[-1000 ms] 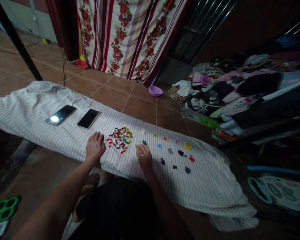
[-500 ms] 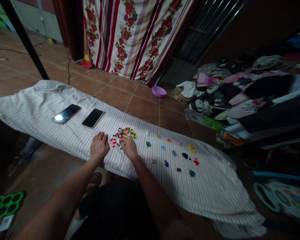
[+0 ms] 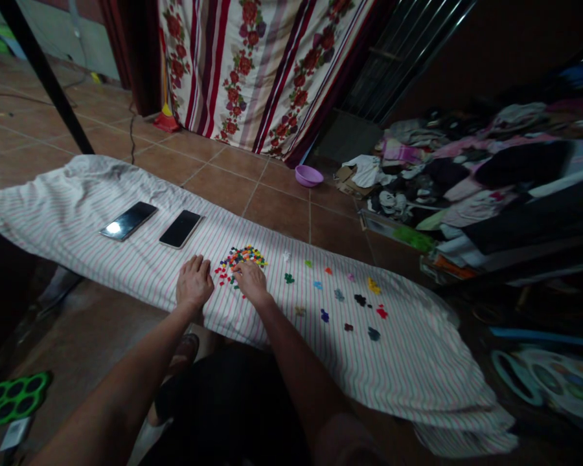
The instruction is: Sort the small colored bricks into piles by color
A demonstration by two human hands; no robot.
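A loose pile of small multicoloured pieces (image 3: pixel 247 255) lies on the striped cloth (image 3: pixel 282 330). My right hand (image 3: pixel 251 281) is at the pile's near edge, thumb and fingers drawn together among the pieces. Whatever those fingertips pinch is too small to make out. To the left of the pile, my left hand (image 3: pixel 194 281) rests flat on the cloth with nothing visible in it. Right of the pile, pieces sit sorted by colour in little groups, among them green pieces (image 3: pixel 289 278), yellow pieces (image 3: pixel 374 285), black pieces (image 3: pixel 360 300) and red pieces (image 3: pixel 381 311).
Two phones, a left phone (image 3: pixel 129 221) and a right phone (image 3: pixel 181 229), lie on the cloth beyond my left hand. Past the cloth, a purple bowl (image 3: pixel 309 175) stands on the tiled floor. Heaped clothes (image 3: pixel 466 162) are at the right.
My right hand has shifted very slightly at the pile's near edge. My left hand and the sorted groups look the same.
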